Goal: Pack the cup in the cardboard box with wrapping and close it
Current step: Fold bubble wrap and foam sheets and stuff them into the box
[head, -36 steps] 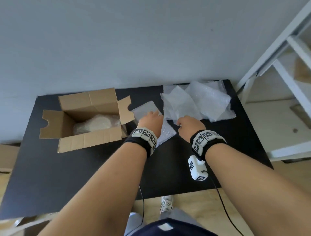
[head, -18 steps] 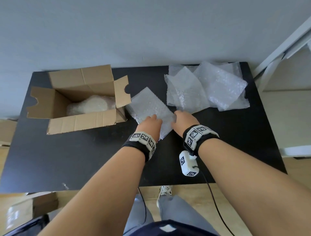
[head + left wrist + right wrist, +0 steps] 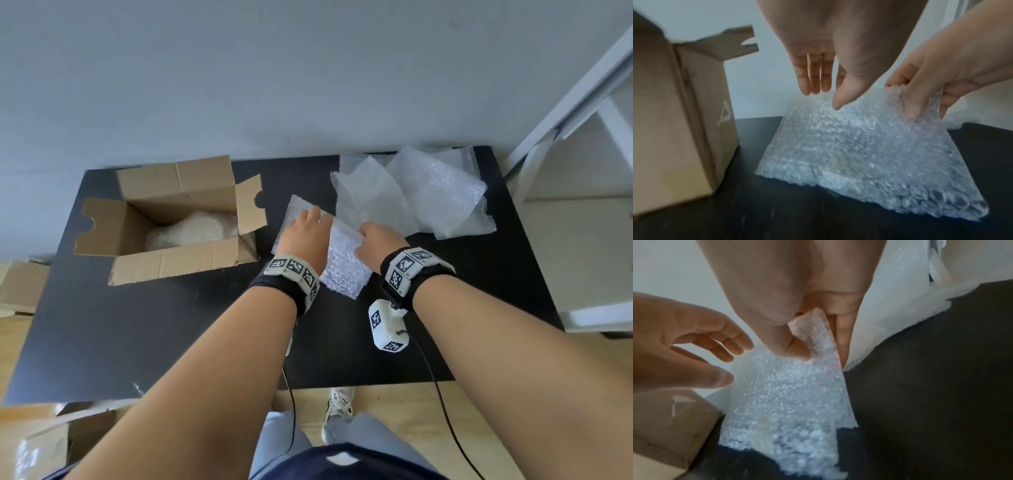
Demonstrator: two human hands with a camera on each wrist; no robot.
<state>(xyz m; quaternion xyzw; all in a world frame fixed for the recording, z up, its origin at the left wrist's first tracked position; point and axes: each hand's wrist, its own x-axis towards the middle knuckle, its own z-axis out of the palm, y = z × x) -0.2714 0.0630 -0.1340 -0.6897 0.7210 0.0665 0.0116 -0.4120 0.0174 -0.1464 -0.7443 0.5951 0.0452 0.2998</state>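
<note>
The cup is not visible bare; a white bubble-wrapped bundle (image 3: 191, 231) lying in the open cardboard box (image 3: 178, 219), left of centre in the head view, is presumably it. Just right of the box, a loose bubble wrap sheet (image 3: 342, 263) sits on the black table (image 3: 137, 325). The right hand (image 3: 375, 241) pinches the sheet's upper corner between thumb and fingers and lifts it, so the sheet slopes up from the tabletop, probably to free it for padding the box. The left hand (image 3: 305, 236) hovers over the sheet with straight, relaxed fingers (image 3: 815, 76), holding nothing, seemingly ready to take the other edge. A pile of spare wrap (image 3: 411, 195) lies in the upper right of the frame. The box flaps stand open, so closing is not yet begun.
</note>
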